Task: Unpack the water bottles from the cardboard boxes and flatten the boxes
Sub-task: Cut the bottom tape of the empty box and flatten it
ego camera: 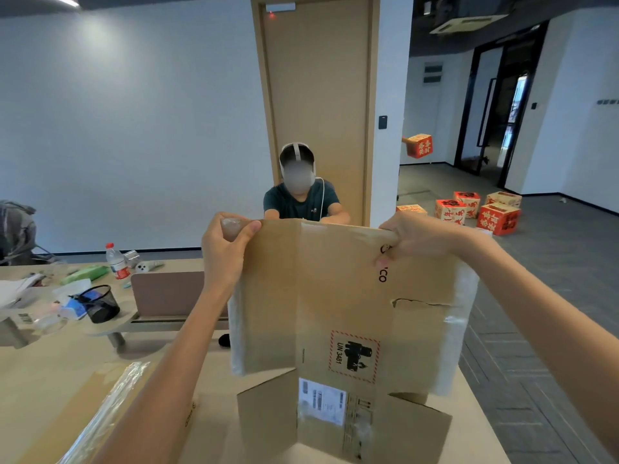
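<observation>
Surface (50, 370): pale wood-tone, smooth, extending from the near edge to a low brown divider. Its far left end carries clutter, including a clear plastic bottle (116, 261) with a red cap and a black mesh cup (100, 304).

Room: white wall (134, 112), tan wooden door (318, 95), grey carpet floor (536, 313). Several red printed boxes (495, 217) stand on the floor at right. A person (301, 199) in a dark shirt sits opposite, in front of the door.

Box (335, 296): brown corrugated cardboard, collapsed flat and held upright above the surface, centre frame. Glossy clear tape (459, 329) runs along both side edges. A tear is visible on the right half. A red-hatched UN 3481 mark (354, 356) and a white label (321, 401) are on the near face. The lower flaps splay outward; contact with the surface cannot be told.

Left grip (227, 249): clenched on the box's top left corner, thumb on the near face. Right grip (412, 239): fingers curled over the top edge near the right corner.

A second flat cardboard sheet (67, 430) lies on the surface at lower left.
</observation>
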